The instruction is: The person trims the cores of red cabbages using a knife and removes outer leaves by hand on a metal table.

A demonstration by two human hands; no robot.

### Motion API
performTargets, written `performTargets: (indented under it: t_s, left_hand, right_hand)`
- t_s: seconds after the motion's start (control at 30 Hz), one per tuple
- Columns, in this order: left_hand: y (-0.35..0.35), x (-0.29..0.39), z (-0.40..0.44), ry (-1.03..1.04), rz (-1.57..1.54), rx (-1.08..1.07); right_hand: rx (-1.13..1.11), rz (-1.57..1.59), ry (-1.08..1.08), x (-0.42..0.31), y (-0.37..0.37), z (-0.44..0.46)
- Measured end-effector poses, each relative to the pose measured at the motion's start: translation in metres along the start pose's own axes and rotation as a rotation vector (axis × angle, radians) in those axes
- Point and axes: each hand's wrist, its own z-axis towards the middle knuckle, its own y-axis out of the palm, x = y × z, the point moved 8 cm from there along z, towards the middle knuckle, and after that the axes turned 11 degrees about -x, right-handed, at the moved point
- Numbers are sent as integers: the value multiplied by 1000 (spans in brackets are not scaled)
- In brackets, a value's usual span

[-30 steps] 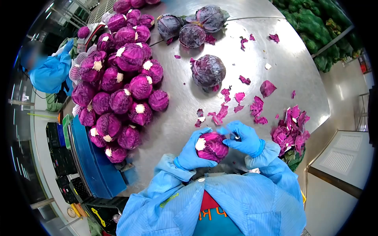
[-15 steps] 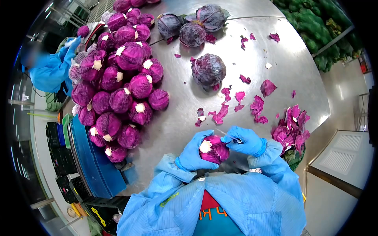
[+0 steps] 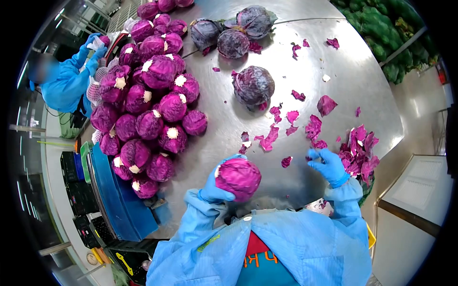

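Observation:
My left hand [image 3: 215, 185], in a blue glove, is closed around the left side of a trimmed red cabbage [image 3: 241, 179] above the steel table near my body. My right hand [image 3: 329, 168], also gloved in blue, is raised to the right, apart from the cabbage. Its fingers are curled, with a small dark bit at the tips; what it holds I cannot make out, and no knife blade shows. A loose scrap of leaf [image 3: 286, 162] is between the two hands. Right of my right hand lies a heap of peeled leaves [image 3: 359, 151].
A big pile of trimmed red cabbages [image 3: 160, 71] covers the table's left. Darker untrimmed cabbages [image 3: 254, 86] sit toward the back, with leaf scraps [image 3: 268, 138] scattered around. A blue bin [image 3: 125, 200] stands at left. Another person [image 3: 64, 86] works beyond the pile. Green netted produce [image 3: 381, 38] is at back right.
My right hand, which held a small knife against the cabbage, has moved away to the right. The left hand has shifted left with the cabbage and turned it. A leaf scrap has appeared between them.

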Motion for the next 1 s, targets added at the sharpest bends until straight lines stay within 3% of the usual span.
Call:
performTargets:
  t_s: [0.03,0.13,0.17,0.3,0.4,0.43,0.57,0.67,0.77,0.87,0.9,1.0]
  left_hand:
    - [5,3,2,58,-110,-67]
    - [14,-7,4,73,-360,-35]
    - [25,-1,7,98,-372,-91]
    - [9,-32,-2,-34,-407,49]
    - [32,-9,7,-119,-273,-67]
    - [47,9,17,-105,-265,-34]
    - [12,-22,4,-119,-172,-52]
    - [15,-31,4,-168,-155,-75]
    - [17,-41,5,-195,-276,-47]
    - [9,-50,-5,-161,-514,90]
    - [0,-54,-8,-132,-537,114]
    - [-18,-52,-12,-8,-582,211]
  right_hand:
    - [132,-74,-77,-13,-5,-1]
    - [59,250,-3,-26,28,14]
    - [-70,299,-60,-45,48,18]
    - [-346,477,-236,-108,98,28]
    - [-471,403,-110,-117,122,32]
    - [-392,353,-220,-114,124,36]
    - [-328,371,-132,-95,123,41]
    - [-327,183,-181,-84,120,42]
    - [-273,141,-160,-78,111,37]
    - [-459,453,158,-62,111,20]
    - [-581,588,151,-66,111,11]
    - [-591,610,-209,-79,89,3]
